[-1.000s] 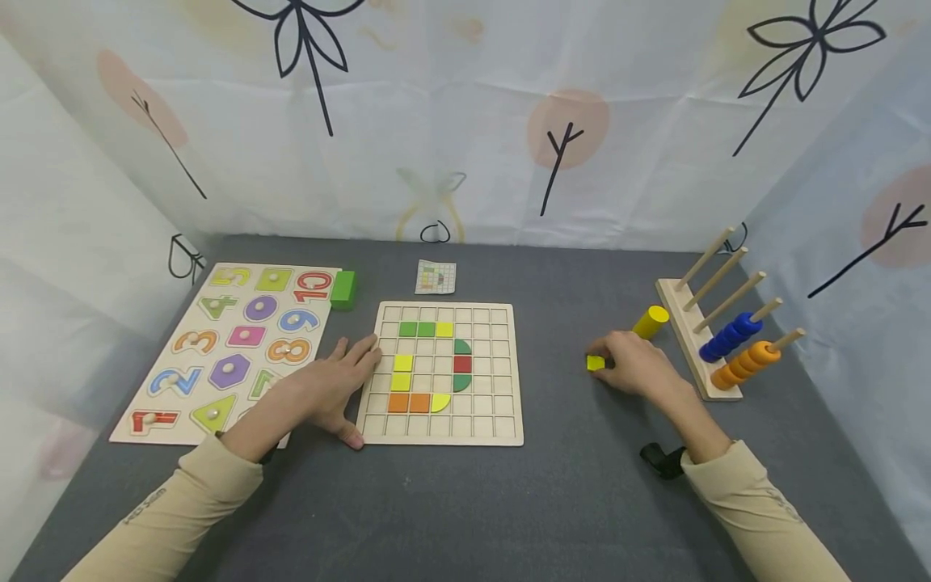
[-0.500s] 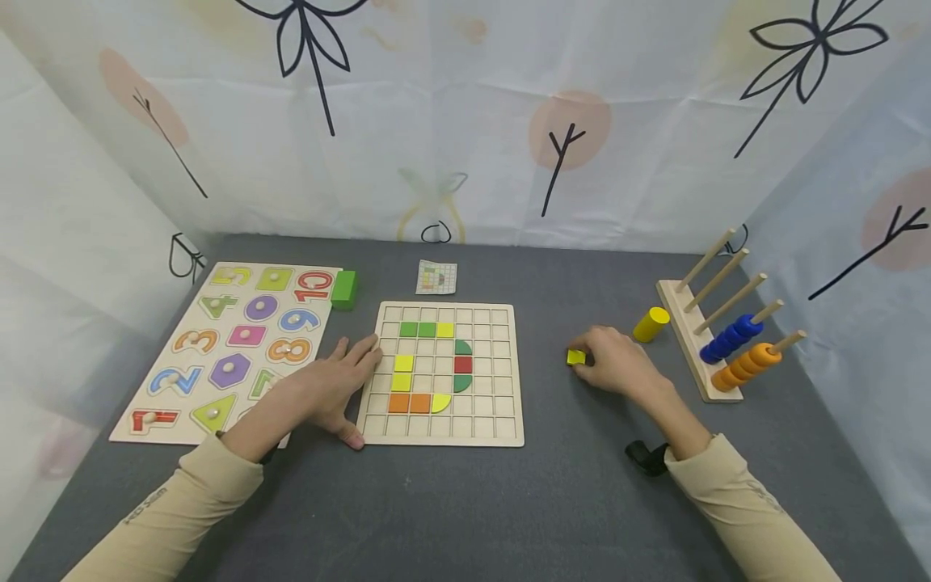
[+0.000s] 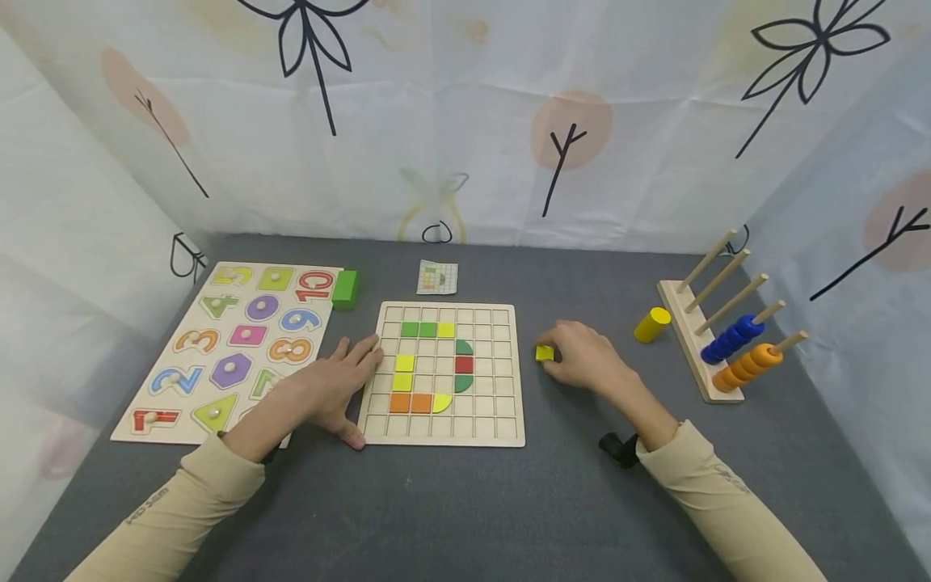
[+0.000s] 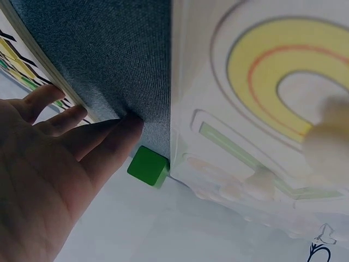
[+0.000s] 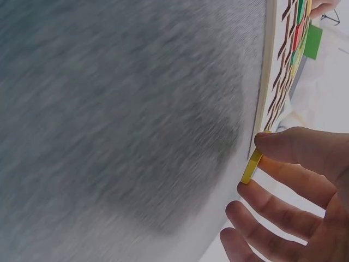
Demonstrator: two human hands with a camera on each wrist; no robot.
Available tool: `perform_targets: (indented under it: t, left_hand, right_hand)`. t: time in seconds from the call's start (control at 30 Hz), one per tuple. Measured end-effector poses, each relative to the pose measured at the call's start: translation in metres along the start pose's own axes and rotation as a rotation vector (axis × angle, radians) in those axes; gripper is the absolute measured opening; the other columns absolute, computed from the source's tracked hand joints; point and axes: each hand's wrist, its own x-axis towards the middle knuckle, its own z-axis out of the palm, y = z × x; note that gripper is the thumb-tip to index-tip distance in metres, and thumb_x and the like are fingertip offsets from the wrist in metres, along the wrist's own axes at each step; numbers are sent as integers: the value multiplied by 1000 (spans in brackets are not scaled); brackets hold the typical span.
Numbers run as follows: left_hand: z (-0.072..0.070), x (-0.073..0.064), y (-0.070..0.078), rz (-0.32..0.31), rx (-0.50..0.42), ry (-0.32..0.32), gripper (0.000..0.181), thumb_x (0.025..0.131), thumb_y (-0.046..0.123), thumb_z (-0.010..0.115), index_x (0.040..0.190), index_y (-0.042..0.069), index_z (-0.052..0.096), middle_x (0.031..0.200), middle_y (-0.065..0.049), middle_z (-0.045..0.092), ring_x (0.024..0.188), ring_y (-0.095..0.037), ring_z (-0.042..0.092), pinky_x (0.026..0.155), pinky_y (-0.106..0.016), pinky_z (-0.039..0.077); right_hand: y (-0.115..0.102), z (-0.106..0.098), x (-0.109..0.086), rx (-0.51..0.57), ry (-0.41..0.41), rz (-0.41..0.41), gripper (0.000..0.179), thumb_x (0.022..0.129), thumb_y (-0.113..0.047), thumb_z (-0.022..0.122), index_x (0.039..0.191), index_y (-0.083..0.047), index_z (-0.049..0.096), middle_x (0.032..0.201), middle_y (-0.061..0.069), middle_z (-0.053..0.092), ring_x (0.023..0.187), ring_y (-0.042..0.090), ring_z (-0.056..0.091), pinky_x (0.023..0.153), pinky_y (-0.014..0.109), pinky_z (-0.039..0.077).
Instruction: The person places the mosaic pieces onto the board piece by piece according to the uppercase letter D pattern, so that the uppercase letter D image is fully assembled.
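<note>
A pale wooden grid board (image 3: 494, 420) lies in the middle of the table, with several green, yellow, orange and red tiles set in its cells. My left hand (image 3: 330, 392) rests at the board's left edge, fingers straight and touching it. In the left wrist view those fingers (image 4: 103, 147) reach out to the board's side. Just off the board's right edge, my right hand (image 3: 585, 356) pinches a small yellow square tile (image 3: 544, 353). The right wrist view shows this thin tile between thumb and fingertips, with the other fingers spread below.
At left lies a number-and-shape peg puzzle (image 3: 250, 315), a green block (image 3: 345, 289) by its corner. A small printed card (image 3: 437, 277) lies behind the board. At right are a yellow cylinder (image 3: 651, 324) and a peg stand (image 3: 701, 347) with blue and orange rings.
My right hand has carried the yellow square tile leftward, away from the yellow cylinder and close to the board. My left hand and the tiles on the board have stayed put.
</note>
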Motion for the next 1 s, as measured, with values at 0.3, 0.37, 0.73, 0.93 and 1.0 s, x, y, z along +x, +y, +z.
perform_targets:
  t: [0.3,0.37,0.73,0.93,1.0]
  left_hand:
    - [-1,-1,2,-8,-6,-9,134,60,62,93,159,0,26,170,-24,15,149,-62,22,111,-67,40]
    - [0,-1,1,-4,-7,-4,134,60,62,93,159,-1,26,170,-24,15,149,-62,22,111,-67,40]
    - [1,0,-1,2,-11,0,136,59,62,93,158,-1,26,169,-25,15,148,-64,20,111,-68,39]
    - [0,0,-1,2,-20,-7,137,58,64,92,158,-1,25,169,-25,15,149,-64,19,112,-67,39]
    - [0,1,-1,0,-23,-10,138,58,64,92,159,-1,25,169,-25,15,149,-63,18,112,-67,38]
  right_hand:
    - [-25,4,12,60,2,-47,26,89,-4,71,114,-6,77,103,11,71,81,19,59,60,28,43]
    - [-31,5,15,61,1,-46,29,89,-6,71,117,-6,77,104,11,72,82,18,59,59,27,42]
    - [-71,13,38,105,-33,-93,33,89,-4,66,120,-7,76,118,12,73,102,24,67,52,23,34]
    - [-95,20,53,101,-42,-161,33,90,-4,68,121,-9,76,116,10,74,74,15,47,53,24,26]
    - [-103,22,59,92,-50,-168,33,89,-4,68,122,-9,76,116,10,73,71,14,43,53,24,27]
